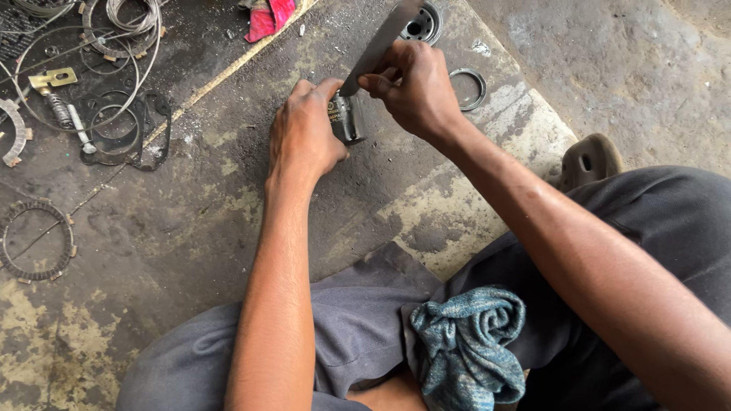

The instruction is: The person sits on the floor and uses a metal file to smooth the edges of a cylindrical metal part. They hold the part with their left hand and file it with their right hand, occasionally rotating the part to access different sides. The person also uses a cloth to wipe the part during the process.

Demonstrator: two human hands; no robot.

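1. Two hands meet over the stained concrete floor (190,228).
2. Left hand (304,133), arm outstretched, clasps a small dark metal cylinder (348,122) standing there.
3. Right hand (415,87), wrist bent, grips a flat grey metal file (381,42) angled onto it.

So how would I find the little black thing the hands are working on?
Look at the top middle of the grimy concrete floor, where both hands meet. The left hand steadies a short black metal cylinder while the right hand holds a flat grey blade against it. Nearby metal parts are thin flat rings.
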